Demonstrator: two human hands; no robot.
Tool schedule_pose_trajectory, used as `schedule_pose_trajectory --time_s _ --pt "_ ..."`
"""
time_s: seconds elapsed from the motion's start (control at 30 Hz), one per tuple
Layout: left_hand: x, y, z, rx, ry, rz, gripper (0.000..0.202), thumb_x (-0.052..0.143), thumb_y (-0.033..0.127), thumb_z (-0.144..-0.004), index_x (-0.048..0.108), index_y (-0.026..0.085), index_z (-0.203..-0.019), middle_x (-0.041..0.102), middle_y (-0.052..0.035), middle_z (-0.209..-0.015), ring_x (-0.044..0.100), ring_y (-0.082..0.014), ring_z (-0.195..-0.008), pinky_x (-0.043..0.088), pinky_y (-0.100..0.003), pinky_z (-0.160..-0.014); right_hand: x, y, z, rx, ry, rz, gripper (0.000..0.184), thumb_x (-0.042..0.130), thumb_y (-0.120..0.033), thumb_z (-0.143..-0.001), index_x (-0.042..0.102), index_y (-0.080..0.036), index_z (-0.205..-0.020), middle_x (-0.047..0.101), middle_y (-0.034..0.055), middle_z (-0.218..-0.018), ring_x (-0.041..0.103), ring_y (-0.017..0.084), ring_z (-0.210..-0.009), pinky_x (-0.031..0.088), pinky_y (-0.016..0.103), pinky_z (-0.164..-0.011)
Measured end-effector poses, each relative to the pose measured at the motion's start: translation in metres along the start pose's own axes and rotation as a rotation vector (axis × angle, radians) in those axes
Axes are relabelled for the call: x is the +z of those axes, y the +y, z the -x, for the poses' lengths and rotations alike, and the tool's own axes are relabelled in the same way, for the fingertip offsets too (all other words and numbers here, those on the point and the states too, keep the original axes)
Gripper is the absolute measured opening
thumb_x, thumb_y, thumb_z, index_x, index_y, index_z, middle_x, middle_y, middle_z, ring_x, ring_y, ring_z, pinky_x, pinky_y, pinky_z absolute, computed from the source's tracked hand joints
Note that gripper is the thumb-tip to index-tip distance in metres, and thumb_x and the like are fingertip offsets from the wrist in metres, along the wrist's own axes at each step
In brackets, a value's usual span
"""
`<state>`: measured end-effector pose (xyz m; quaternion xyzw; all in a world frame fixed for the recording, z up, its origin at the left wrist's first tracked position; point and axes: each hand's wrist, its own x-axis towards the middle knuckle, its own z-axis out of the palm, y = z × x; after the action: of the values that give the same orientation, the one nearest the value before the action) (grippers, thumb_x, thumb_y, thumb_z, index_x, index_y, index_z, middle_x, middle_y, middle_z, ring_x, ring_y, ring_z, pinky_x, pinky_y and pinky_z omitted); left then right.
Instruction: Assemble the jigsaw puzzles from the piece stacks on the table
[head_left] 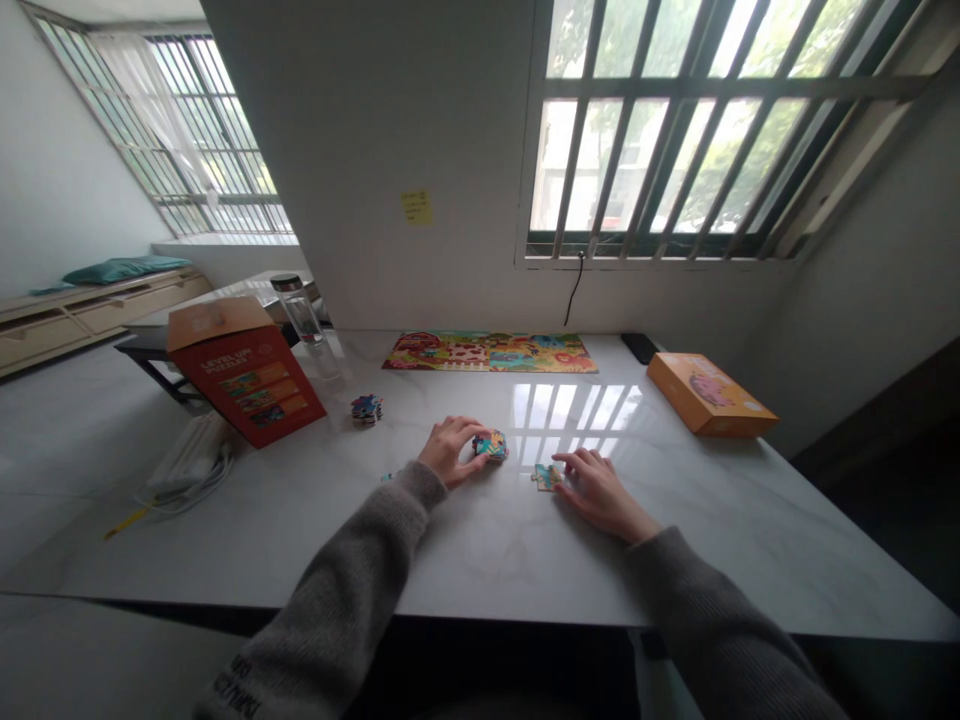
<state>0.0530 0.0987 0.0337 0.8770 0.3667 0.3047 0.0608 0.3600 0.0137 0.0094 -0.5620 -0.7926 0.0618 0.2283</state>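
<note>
On the white marble-look table, my left hand (450,450) has its thumb and fingers around a small stack of colourful puzzle pieces (491,446). To the right, a single puzzle piece (545,478) in pale teal and beige lies on the tabletop. My right hand (598,492) has its thumb and index finger on the right side of that piece, the other fingers curled. Another stack of puzzle pieces (367,409) stands farther left. Beside my left sleeve a bit of a blue piece (387,478) shows, mostly hidden by the forearm.
A long joined puzzle (491,353) lies along the wall. The red puzzle box (255,385) stands at left, with a glass bottle (298,310) behind and a white power strip (191,455) beside it. An orange box (709,393) and a dark phone-like object (638,348) lie right.
</note>
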Motion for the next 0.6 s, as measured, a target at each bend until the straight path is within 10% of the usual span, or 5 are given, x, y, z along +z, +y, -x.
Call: schedule_pose_trajectory --time_s 0.6 --pt "0.020 0.007 0.004 -0.090 0.015 0.067 0.043 0.066 0.015 -0.072 0.063 0.027 -0.114 0.055 -0.0066 -0.119 0.052 -0.0278 -0.110 0.042 -0.048 -0.097 0.001 -0.001 -0.001 -0.016 0.054 -0.108 0.032 0.053 -0.030 -0.094 0.059 -0.023 -0.125 0.061 0.0073 -0.100 0.059 0.024 -0.096 0.046 0.040 -0.088"
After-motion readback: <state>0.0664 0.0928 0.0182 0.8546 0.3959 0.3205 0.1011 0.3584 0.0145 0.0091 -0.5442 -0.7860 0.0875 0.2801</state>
